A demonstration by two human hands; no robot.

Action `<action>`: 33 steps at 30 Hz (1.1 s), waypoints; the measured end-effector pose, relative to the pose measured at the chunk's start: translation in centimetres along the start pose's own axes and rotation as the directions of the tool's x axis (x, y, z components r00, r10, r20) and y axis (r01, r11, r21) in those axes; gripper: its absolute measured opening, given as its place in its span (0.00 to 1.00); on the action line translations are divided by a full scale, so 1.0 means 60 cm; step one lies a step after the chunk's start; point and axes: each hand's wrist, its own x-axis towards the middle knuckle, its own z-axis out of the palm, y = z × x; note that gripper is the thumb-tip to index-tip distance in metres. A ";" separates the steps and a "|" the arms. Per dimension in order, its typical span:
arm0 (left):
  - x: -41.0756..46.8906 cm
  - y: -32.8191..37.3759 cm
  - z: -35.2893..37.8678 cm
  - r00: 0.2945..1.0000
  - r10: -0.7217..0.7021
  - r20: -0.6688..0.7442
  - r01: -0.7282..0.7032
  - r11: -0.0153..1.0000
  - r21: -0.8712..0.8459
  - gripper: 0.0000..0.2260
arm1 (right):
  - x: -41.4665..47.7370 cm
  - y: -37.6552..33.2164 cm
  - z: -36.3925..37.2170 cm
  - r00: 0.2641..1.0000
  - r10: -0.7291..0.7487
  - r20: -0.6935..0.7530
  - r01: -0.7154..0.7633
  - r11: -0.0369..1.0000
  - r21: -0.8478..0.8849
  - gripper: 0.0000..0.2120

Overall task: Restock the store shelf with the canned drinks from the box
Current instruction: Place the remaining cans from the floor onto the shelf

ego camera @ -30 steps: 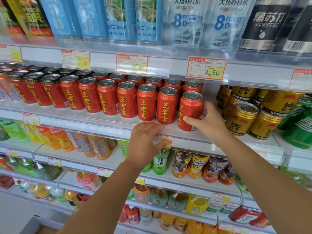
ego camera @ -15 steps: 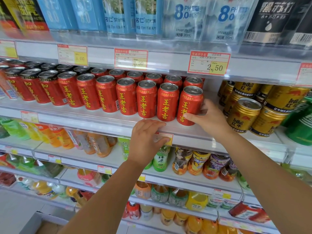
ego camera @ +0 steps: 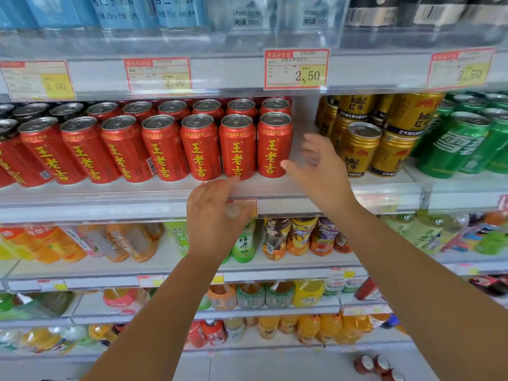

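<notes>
Head view: red cans (ego camera: 236,149) (yellow lettering) stand upright.

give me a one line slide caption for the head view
Right hand open beside the end red can, left hand resting on the shelf edge.

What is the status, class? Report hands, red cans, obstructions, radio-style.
Left hand open, resting on shelf edge. Right hand open, beside end red can, holding nothing. Red cans upright in rows. Nothing blocking.
</notes>
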 end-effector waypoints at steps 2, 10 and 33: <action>-0.012 0.031 -0.002 0.999 0.020 -0.036 -0.021 0.999 -0.039 0.20 | -0.056 0.005 -0.030 0.989 -0.034 -0.147 0.051 0.993 0.110 0.21; -0.193 0.210 0.162 0.892 0.151 0.427 -0.039 0.965 -0.260 0.19 | -0.287 0.266 -0.233 0.944 0.287 -0.162 -0.282 0.958 0.053 0.13; -0.862 0.301 0.916 -0.033 -0.315 0.949 0.348 0.886 0.306 0.22 | -0.695 1.192 -0.369 0.133 0.980 -0.145 -0.981 0.109 -0.163 0.11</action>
